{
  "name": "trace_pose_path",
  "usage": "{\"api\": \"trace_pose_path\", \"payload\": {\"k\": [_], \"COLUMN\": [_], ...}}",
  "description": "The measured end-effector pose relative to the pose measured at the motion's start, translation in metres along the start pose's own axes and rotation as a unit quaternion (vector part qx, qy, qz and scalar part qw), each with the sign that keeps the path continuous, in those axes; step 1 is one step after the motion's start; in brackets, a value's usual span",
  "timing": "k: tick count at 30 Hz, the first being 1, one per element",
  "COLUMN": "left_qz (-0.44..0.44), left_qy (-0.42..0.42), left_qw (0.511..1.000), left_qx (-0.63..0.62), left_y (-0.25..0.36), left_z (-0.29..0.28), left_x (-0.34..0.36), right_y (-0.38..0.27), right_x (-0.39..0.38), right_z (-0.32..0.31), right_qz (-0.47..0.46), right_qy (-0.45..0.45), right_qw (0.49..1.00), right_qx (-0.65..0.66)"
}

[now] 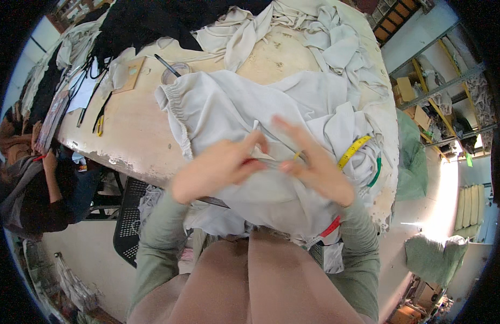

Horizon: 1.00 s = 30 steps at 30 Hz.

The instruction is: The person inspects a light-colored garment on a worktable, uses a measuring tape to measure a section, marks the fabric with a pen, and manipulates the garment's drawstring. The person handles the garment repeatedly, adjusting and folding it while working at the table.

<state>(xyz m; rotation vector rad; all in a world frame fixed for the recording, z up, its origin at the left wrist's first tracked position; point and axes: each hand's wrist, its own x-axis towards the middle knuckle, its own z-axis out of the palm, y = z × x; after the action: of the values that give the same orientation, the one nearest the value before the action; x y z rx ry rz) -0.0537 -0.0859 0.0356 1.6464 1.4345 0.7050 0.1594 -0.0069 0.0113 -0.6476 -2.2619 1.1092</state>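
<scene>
A white garment (223, 97) with a gathered elastic edge lies across the near table edge. Over it, my left hand (223, 164) has curled, blurred fingers around a small reddish object I cannot make out. To its right, my right hand (317, 164) is smeared by motion, index finger raised, with a thin yellowish item near its thumb. A tape measure (352, 150) with yellow, green and red sections runs over the cloth beside that hand.
A pen (168, 66) rests on a clear roll near cardboard (128, 75). Black fabric (142, 21) and white cloth (331, 38) cover the table's back. A co-worker (50, 194) works at left, beside a black perforated chair (126, 227). Shelving (433, 102) and green bundles (412, 167) stand at right.
</scene>
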Motion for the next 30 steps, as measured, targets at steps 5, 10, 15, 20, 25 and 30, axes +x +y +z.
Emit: {"api": "trace_pose_path", "payload": {"k": [5,10,15,20,25,30], "left_qz": [-0.008,-0.026,-0.016,-0.069,-0.07,-0.04], "left_qy": [-0.006,0.067,0.256,0.12,0.117,0.092], "left_qw": [0.999,0.993,0.966,0.988,0.971,0.989], "left_qx": [-0.043,-0.094,0.005,0.073,-0.198,-0.108], "left_y": [-0.016,-0.034,-0.049,-0.058,-0.026,0.002], "left_z": [-0.003,0.001,0.027,0.027,0.015,-0.006], "left_x": [0.011,0.006,0.013,0.013,0.01,0.023], "right_y": [0.006,0.02,0.031,0.054,0.051,0.036], "right_x": [0.035,0.037,0.031,0.04,0.025,0.012], "right_z": [0.005,0.003,0.003,-0.027,-0.02,-0.013], "right_qz": [0.287,0.235,0.2,0.216,0.12,0.105], "right_qy": [-0.212,-0.27,-0.128,0.022,-0.118,-0.15], "right_qw": [0.908,0.896,0.939,0.951,0.948,0.946], "right_qx": [0.22,0.263,0.247,0.22,0.271,0.267]}}
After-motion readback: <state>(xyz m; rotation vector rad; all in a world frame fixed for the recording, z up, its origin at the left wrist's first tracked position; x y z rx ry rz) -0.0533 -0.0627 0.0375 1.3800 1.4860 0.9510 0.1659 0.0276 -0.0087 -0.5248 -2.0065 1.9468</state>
